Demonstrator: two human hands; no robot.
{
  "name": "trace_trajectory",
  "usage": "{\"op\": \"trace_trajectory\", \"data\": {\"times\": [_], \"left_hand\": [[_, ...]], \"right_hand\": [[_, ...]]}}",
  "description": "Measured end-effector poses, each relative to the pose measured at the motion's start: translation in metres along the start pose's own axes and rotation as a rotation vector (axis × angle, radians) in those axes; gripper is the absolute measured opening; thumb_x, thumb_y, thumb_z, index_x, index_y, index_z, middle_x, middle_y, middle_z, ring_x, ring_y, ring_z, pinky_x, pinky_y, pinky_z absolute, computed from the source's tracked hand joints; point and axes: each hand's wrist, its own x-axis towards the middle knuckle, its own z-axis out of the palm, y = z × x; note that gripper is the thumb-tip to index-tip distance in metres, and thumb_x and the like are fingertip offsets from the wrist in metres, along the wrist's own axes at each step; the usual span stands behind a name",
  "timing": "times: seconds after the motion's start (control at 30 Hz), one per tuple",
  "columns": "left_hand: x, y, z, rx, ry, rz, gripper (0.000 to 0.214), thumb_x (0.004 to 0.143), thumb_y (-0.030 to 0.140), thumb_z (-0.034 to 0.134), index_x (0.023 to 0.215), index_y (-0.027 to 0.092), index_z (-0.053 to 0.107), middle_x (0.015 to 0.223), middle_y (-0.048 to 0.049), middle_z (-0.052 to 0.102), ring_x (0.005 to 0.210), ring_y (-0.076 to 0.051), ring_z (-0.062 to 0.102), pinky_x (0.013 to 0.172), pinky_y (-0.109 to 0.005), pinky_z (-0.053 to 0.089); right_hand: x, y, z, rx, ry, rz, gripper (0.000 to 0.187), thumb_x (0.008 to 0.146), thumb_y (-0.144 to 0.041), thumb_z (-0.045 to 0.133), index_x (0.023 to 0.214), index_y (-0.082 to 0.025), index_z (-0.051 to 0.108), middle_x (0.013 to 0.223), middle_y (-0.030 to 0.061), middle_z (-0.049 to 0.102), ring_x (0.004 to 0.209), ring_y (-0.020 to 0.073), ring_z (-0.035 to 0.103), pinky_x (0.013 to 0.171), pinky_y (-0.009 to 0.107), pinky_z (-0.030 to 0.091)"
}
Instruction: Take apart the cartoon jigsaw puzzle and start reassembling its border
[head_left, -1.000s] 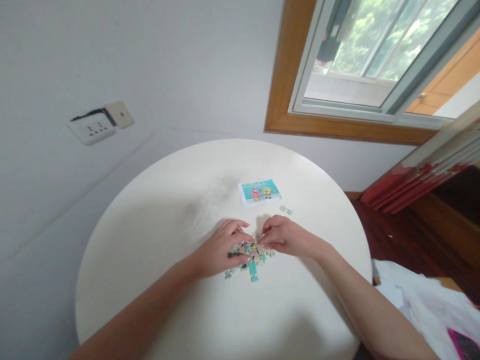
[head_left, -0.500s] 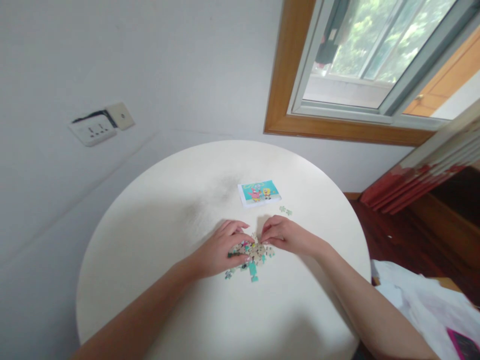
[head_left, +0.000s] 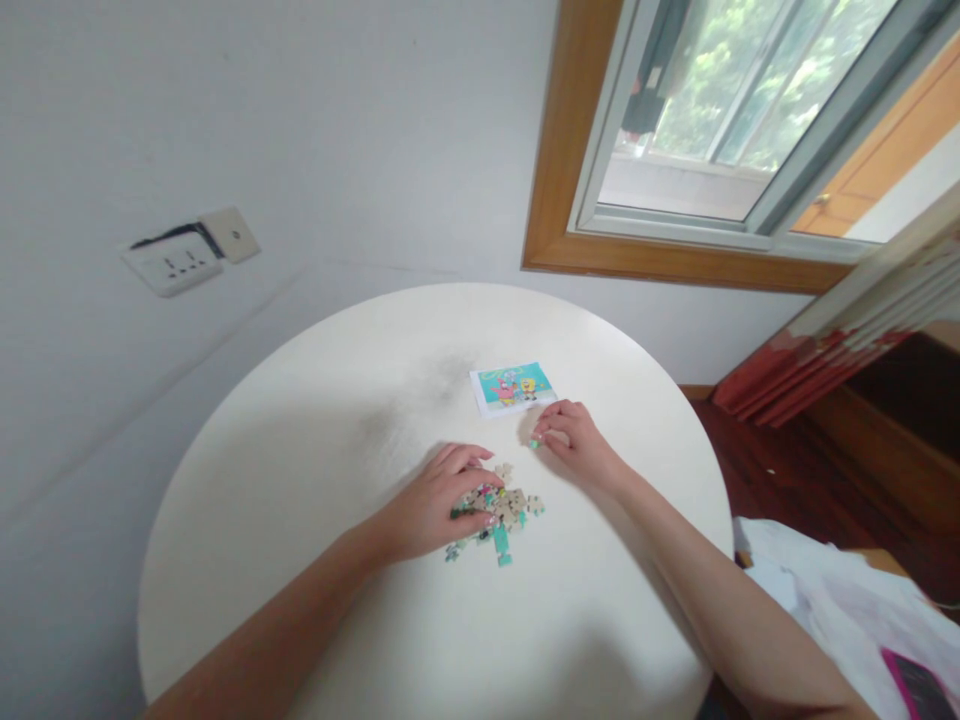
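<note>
Jigsaw puzzle pieces lie in a small pile, mostly with pale backs up and a few green or coloured faces showing. My left hand rests at the pile's left side, thumb and fingers apart around it; part of the pile is hidden beneath. Beyond the pile to the right, my right hand pinches a small green puzzle piece between its fingertips, close to the tabletop. Just behind that hand lies a picture card with cartoon figures on a turquoise background.
The round white table stands against a white wall with a socket. A wood-framed window is at the back right. Right of the table are a red and cream curtain and white cloth or plastic with a pink-edged dark object.
My right hand has moved from the pile away toward the picture card, now with a green puzzle piece in its fingertips. My left hand stays at the pile. The view has shifted slightly.
</note>
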Motion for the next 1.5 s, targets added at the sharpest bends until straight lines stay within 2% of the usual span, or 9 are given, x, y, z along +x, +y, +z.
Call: {"op": "trace_trajectory", "data": {"times": [0.13,0.3,0.57,0.73,1.03,1.13,1.27,1.37,1.5], "left_hand": [[0.0,0.001,-0.001,-0.003,-0.007,0.001,0.032,0.082,0.033,0.065,0.113,0.026,0.064,0.127,-0.0088,0.05,0.118,-0.026,0.044,0.102,-0.04,0.038],[0.001,0.003,-0.003,-0.009,-0.015,-0.008,0.031,0.083,0.033,0.065,0.113,0.025,0.064,0.128,-0.0093,0.05,0.119,-0.027,0.044,0.102,-0.041,0.037],[0.001,0.004,-0.004,-0.027,-0.014,-0.01,0.031,0.083,0.036,0.064,0.112,0.026,0.064,0.124,-0.0082,0.052,0.12,-0.027,0.043,0.103,-0.041,0.036],[-0.001,0.0,-0.001,-0.012,-0.019,-0.004,0.033,0.083,0.038,0.064,0.114,0.026,0.063,0.126,-0.0089,0.05,0.12,-0.027,0.042,0.104,-0.041,0.035],[0.0,-0.002,0.0,-0.002,-0.014,0.013,0.033,0.084,0.037,0.064,0.115,0.026,0.062,0.127,-0.0085,0.05,0.12,-0.026,0.042,0.103,-0.041,0.036],[0.0,-0.001,0.0,-0.003,-0.013,0.011,0.033,0.084,0.037,0.064,0.115,0.026,0.063,0.126,-0.0084,0.05,0.12,-0.026,0.043,0.103,-0.041,0.036],[0.0,0.0,-0.001,-0.005,-0.013,0.008,0.033,0.084,0.037,0.064,0.115,0.026,0.063,0.126,-0.008,0.051,0.119,-0.026,0.043,0.103,-0.041,0.036],[0.0,0.0,-0.001,-0.008,-0.006,0.004,0.032,0.083,0.035,0.065,0.113,0.026,0.064,0.125,-0.0075,0.052,0.119,-0.026,0.044,0.103,-0.04,0.036],[0.001,0.0,0.0,-0.004,0.0,0.003,0.032,0.082,0.034,0.065,0.113,0.026,0.064,0.125,-0.0071,0.052,0.119,-0.026,0.043,0.103,-0.04,0.036]], "right_hand": [[0.004,0.015,0.004,-0.162,0.083,0.2,0.015,0.085,-0.02,0.058,0.084,-0.02,0.073,0.1,0.0086,0.062,0.095,0.0237,0.052,0.088,0.041,0.041],[0.006,0.018,-0.005,-0.291,0.112,0.2,0.025,0.089,-0.019,0.052,0.101,-0.022,0.073,0.107,0.0099,0.062,0.097,0.0243,0.05,0.088,0.042,0.041],[-0.012,-0.006,-0.032,-0.481,-0.247,0.022,0.037,0.09,-0.017,0.047,0.118,-0.031,0.066,0.134,0.0065,0.053,0.12,0.0269,0.043,0.095,0.043,0.037],[-0.013,-0.008,-0.029,-0.576,-0.257,0.085,0.037,0.093,-0.022,0.044,0.123,-0.029,0.064,0.143,0.0075,0.046,0.13,0.0287,0.035,0.104,0.046,0.031],[-0.006,0.003,-0.024,-0.468,-0.156,0.051,0.031,0.089,-0.019,0.051,0.115,-0.023,0.066,0.139,0.0095,0.05,0.13,0.0279,0.037,0.103,0.047,0.033],[-0.007,-0.007,-0.03,-0.343,-0.136,0.024,0.031,0.083,-0.016,0.058,0.112,-0.022,0.065,0.128,0.0111,0.057,0.118,0.0261,0.048,0.097,0.044,0.039],[-0.011,-0.024,-0.037,-0.037,-0.344,-0.119,0.023,0.085,-0.011,0.054,0.098,-0.021,0.07,0.093,0.0053,0.066,0.09,0.0164,0.059,0.084,0.03,0.046],[-0.014,-0.033,-0.036,0.094,-0.544,-0.166,0.018,0.085,-0.013,0.057,0.092,-0.02,0.072,0.082,0.0027,0.064,0.079,0.013,0.059,0.075,0.024,0.046],[-0.015,-0.038,-0.031,0.066,-0.571,-0.159,0.017,0.081,-0.022,0.068,0.097,-0.019,0.072,0.082,0.0036,0.062,0.077,0.0144,0.058,0.073,0.026,0.046]]}}
